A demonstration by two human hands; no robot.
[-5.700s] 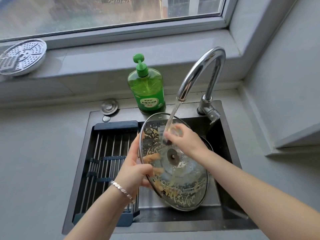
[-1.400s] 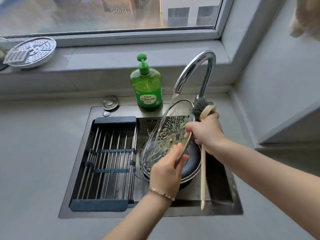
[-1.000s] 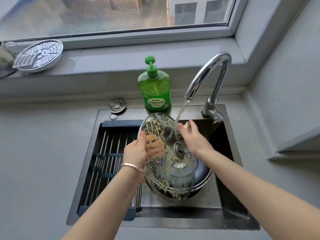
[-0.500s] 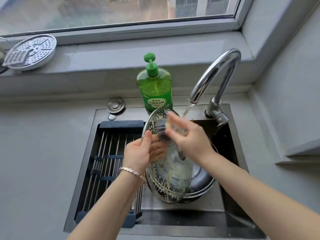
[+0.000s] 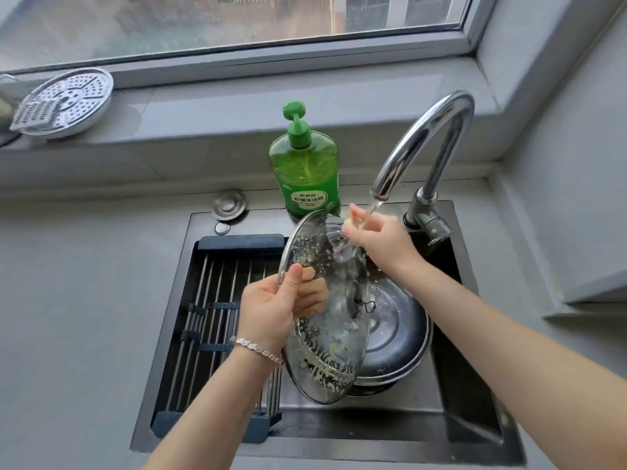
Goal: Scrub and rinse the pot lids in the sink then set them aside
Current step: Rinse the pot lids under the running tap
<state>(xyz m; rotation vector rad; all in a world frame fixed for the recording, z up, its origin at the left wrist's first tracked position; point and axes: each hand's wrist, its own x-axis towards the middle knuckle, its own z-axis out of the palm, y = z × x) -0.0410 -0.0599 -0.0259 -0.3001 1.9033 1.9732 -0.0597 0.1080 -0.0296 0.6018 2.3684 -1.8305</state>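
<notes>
Glass lid [image 5: 325, 320] stands tilted over the sink [image 5: 475, 432], under the faucet [image 5: 427, 137] stream. Left hand [image 5: 274, 310] pinches its left rim; right hand [image 5: 380, 239] grips a brush [image 5: 336, 232] at the upper edge. Residue coats the lower part: scrubbing incomplete, final rinse and setting aside outstanding.

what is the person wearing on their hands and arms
No sleeves or gloves show; both arms are bare to the frame edge. The left hand has a silvery link bracelet at its wrist. The right hand wears nothing, and no rings show.
</notes>
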